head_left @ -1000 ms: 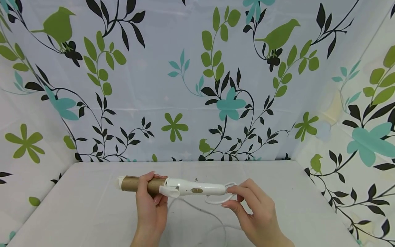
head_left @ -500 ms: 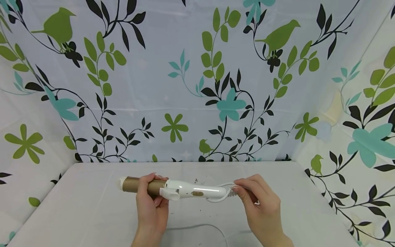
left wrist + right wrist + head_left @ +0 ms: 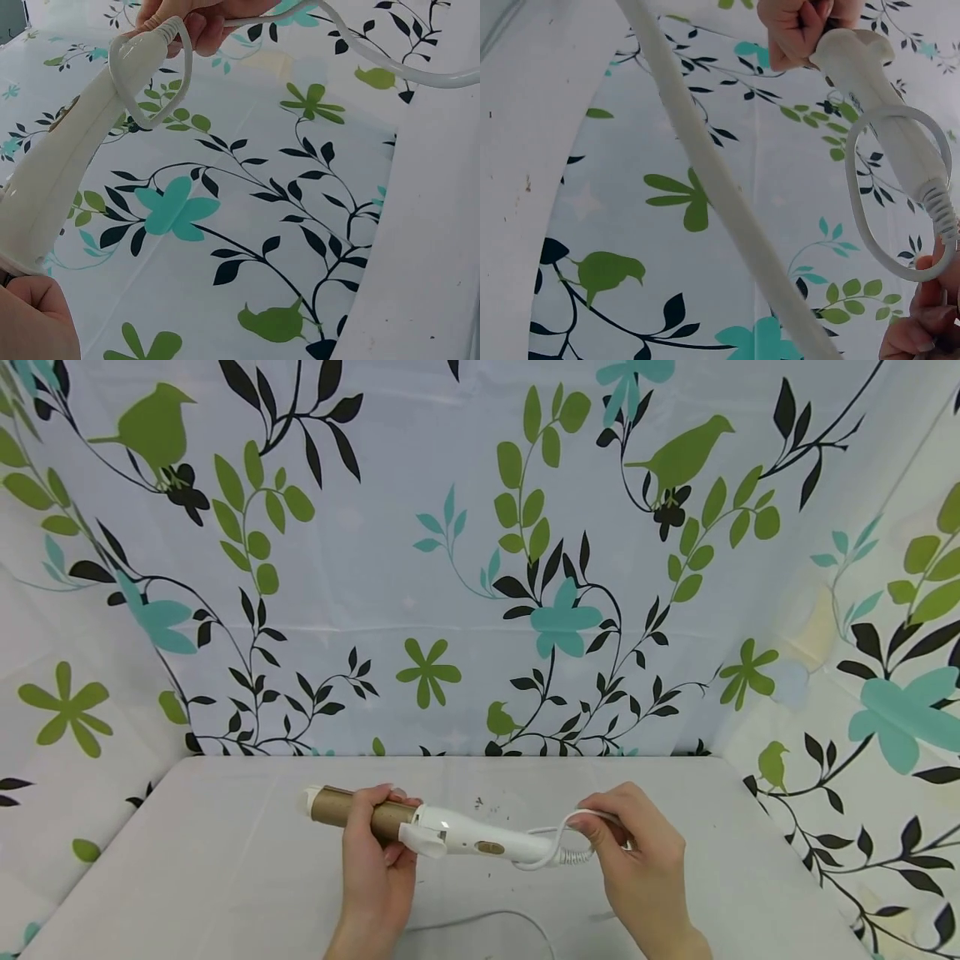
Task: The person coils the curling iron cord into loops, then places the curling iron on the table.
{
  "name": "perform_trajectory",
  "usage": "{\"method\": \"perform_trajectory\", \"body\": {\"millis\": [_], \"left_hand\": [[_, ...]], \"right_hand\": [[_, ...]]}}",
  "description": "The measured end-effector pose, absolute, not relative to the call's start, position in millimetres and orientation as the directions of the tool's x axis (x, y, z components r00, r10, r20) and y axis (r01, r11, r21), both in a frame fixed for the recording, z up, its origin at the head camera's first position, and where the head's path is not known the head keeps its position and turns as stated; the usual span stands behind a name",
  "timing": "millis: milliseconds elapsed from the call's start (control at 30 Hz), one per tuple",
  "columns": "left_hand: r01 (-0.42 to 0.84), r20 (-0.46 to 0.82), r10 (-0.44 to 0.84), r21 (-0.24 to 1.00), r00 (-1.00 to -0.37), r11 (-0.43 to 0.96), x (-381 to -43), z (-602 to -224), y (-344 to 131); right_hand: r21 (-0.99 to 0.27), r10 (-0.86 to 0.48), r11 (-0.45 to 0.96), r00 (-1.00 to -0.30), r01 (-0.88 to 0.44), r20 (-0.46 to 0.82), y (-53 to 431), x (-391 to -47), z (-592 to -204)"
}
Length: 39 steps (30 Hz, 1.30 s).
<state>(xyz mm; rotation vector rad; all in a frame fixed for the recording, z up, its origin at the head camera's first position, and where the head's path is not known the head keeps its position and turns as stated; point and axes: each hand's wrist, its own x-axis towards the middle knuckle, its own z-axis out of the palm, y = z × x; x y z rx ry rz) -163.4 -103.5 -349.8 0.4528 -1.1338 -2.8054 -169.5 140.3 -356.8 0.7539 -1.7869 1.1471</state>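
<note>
A curling iron [image 3: 468,835] with a white handle and gold barrel is held above the table, tilted slightly down to the right. My left hand [image 3: 381,868] grips it round the barrel beside the white clamp lever. At the handle's end, my right hand [image 3: 641,860] pinches the white power cord [image 3: 853,165] between thumb and fingers. A loop of this cord circles the handle's tail, next to the ribbed strain relief [image 3: 939,206]. In the left wrist view the handle [image 3: 52,165] runs up toward the right fingers. The plug is out of sight.
A length of the cord lies curved on the white table [image 3: 225,860] near its front edge. Behind stands a white curtain [image 3: 360,568] printed with birds, leaves and flowers, also covering both sides. Small dark specks dot the tabletop.
The handle end has dipped, and the ribbed strain relief now shows. My right hand has shifted slightly right and pulled at the cord loop. The cord on the table has moved toward the front.
</note>
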Motion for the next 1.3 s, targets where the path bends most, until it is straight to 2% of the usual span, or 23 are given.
{"method": "perform_trajectory", "body": {"millis": [200, 367, 467, 667, 900, 1100, 1300], "left_hand": [[-0.065, -0.245, -0.152, 0.697, -0.958, -0.714, -164.4, -352.1, -101.9], [-0.074, -0.257, -0.148, 0.692, -0.955, -0.718, -163.8, -352.1, -102.8], [-0.071, -0.262, -0.157, 0.69, -0.952, -0.72, -163.7, -351.9, -103.5], [-0.067, -0.269, -0.164, 0.682, -0.949, -0.728, -163.9, -351.4, -104.1], [-0.059, -0.264, -0.164, 0.67, -0.951, -0.74, -163.0, -350.2, -104.6], [-0.04, -0.252, -0.157, 0.632, -0.955, -0.774, -162.5, -348.0, -105.0], [-0.034, -0.259, -0.152, 0.597, -0.954, -0.801, -164.0, -345.7, -106.5]], "right_hand": [[-0.543, -0.113, 0.26, -0.584, -0.798, 0.804, 149.0, -175.8, -361.6], [-0.738, -0.077, 0.29, -0.783, -0.61, 0.617, 149.4, -180.0, -366.1], [-0.824, -0.071, 0.252, -0.858, -0.508, 0.508, 147.8, -182.4, -369.5], [-0.891, -0.118, 0.173, -0.907, -0.421, 0.405, 142.6, -184.0, -375.0], [-0.959, 0.045, 0.169, -0.97, -0.227, 0.238, 132.7, -183.7, -378.5], [-0.931, 0.073, 0.21, -0.945, -0.298, 0.319, 124.3, -186.2, -388.8], [-0.923, 0.051, 0.263, -0.951, -0.281, 0.304, 119.6, -188.7, -392.5]]}}
